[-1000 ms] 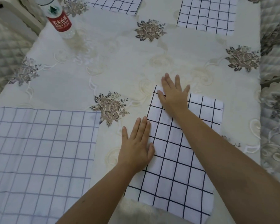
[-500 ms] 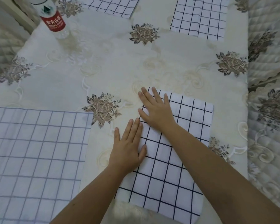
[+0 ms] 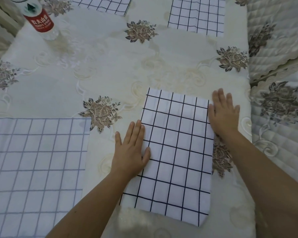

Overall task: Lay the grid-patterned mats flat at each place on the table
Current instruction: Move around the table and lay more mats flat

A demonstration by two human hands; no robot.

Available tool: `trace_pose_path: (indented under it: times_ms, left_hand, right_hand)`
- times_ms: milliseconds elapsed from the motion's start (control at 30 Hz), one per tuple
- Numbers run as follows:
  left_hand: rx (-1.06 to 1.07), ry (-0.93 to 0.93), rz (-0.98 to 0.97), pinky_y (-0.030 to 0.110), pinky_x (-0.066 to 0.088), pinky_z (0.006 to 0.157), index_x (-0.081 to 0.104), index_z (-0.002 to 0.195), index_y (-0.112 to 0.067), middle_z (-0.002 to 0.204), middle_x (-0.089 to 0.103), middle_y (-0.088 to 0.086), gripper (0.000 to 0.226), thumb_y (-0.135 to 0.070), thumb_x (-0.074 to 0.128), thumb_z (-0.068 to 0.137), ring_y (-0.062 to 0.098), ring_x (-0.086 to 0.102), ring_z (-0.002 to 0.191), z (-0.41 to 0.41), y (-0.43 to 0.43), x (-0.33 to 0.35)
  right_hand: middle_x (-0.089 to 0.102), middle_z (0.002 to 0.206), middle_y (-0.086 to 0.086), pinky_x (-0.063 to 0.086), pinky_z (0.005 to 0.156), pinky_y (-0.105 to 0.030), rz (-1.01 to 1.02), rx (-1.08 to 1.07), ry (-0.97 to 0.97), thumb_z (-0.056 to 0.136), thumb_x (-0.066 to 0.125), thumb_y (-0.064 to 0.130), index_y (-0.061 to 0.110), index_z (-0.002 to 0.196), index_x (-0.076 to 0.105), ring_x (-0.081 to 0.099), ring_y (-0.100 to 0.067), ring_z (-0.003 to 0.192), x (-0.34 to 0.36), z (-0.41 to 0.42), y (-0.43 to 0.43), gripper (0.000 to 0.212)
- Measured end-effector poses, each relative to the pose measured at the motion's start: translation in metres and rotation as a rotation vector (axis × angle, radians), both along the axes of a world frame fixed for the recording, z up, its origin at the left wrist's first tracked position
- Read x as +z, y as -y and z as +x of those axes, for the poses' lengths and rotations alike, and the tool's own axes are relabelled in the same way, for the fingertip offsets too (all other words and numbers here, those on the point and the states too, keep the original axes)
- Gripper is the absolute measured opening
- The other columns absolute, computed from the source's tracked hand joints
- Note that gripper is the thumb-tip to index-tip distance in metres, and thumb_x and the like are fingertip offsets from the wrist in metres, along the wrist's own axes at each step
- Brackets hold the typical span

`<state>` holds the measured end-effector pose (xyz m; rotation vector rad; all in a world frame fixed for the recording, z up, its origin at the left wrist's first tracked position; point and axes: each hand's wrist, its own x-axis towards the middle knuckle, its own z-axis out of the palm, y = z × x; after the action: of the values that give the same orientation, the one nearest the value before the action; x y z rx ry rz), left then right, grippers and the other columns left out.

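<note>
Four mats: all lie on the table, two near and two far, each apart from the others.
Dark-grid mat (image 3: 175,152): flat at the near right place, slightly askew, between the two hands.
Pale-grid mat (image 3: 33,169): flat at the near left place, running out of view at the left and bottom.
Far-left mat (image 3: 107,4): at the far edge, cut off by the top of the view.
Far-right mat (image 3: 198,14): also at the far edge, only partly visible.
Left hand (image 3: 131,152): palm down, fingers straight and together, pressed on the dark-grid mat's left edge with the thumb on the fabric.
Right hand (image 3: 222,114): palm down, fingers straight and a little spread, against the mat's right edge near its far corner.
Water bottle (image 3: 40,19): red label, standing at the far left, well apart from the hands.
Tablecloth (image 3: 93,66): cream, with pale scrollwork and brown embroidered roses; one rose (image 3: 100,112) sits between the two near mats.
Quilted covers (image 3: 279,31): cream padding with the same roses, beside the table on the right.
</note>
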<state>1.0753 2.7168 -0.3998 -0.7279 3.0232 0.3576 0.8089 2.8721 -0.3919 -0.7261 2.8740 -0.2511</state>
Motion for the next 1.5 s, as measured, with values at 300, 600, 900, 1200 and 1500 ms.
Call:
trace_pose_path:
  times_ms: [300,600,900,1200,1500]
  left_hand:
    - [0.014,-0.01,0.035,0.059,0.021,0.104,0.028,0.143,-0.009,0.152,0.019,0.004,0.064,-0.038,0.031,0.087,0.016,0.01,0.14,0.0,0.0,0.002]
    - [0.021,0.025,0.018,0.054,0.012,0.107,0.023,0.145,-0.01,0.154,0.019,0.004,0.064,-0.038,0.029,0.088,0.016,0.01,0.142,-0.001,-0.001,0.0]
    - [0.019,0.01,0.038,0.052,0.008,0.109,0.019,0.146,-0.01,0.154,0.008,0.0,0.064,-0.039,0.024,0.09,0.016,0.006,0.142,0.001,-0.002,0.002]
    - [0.026,0.026,0.065,0.051,0.003,0.112,0.012,0.148,-0.013,0.153,-0.001,-0.004,0.065,-0.041,0.014,0.089,0.013,-0.003,0.142,0.0,-0.003,0.003]
    - [0.029,0.029,0.076,0.052,0.004,0.113,0.01,0.148,-0.013,0.156,0.002,-0.001,0.067,-0.04,0.008,0.087,0.01,-0.008,0.14,0.0,-0.003,0.003]
  right_hand:
    - [0.007,0.157,-0.004,-0.004,0.113,-0.046,-0.335,0.236,0.226,0.094,0.023,0.032,0.011,0.147,0.012,-0.001,-0.021,0.144,0.015,0.136,0.109,0.058]
    - [0.001,0.157,0.006,0.006,0.111,-0.056,0.006,0.349,0.014,0.087,0.008,0.054,0.021,0.148,0.004,-0.001,-0.021,0.144,-0.008,0.116,0.091,0.07]
    - [0.005,0.157,0.002,0.006,0.11,-0.057,0.0,-0.027,-0.015,0.091,0.019,0.046,0.018,0.148,0.01,0.001,-0.024,0.144,-0.006,0.05,-0.01,0.064]
    - [0.024,0.153,-0.01,0.016,0.107,-0.061,-0.145,0.052,0.009,0.091,0.029,0.03,0.005,0.144,0.025,0.02,-0.034,0.14,0.006,0.132,0.031,0.059]
    - [0.012,0.155,0.004,0.009,0.111,-0.054,-0.046,0.127,-0.029,0.091,0.017,0.046,0.022,0.147,0.017,0.006,-0.021,0.143,-0.008,0.15,0.005,0.061]
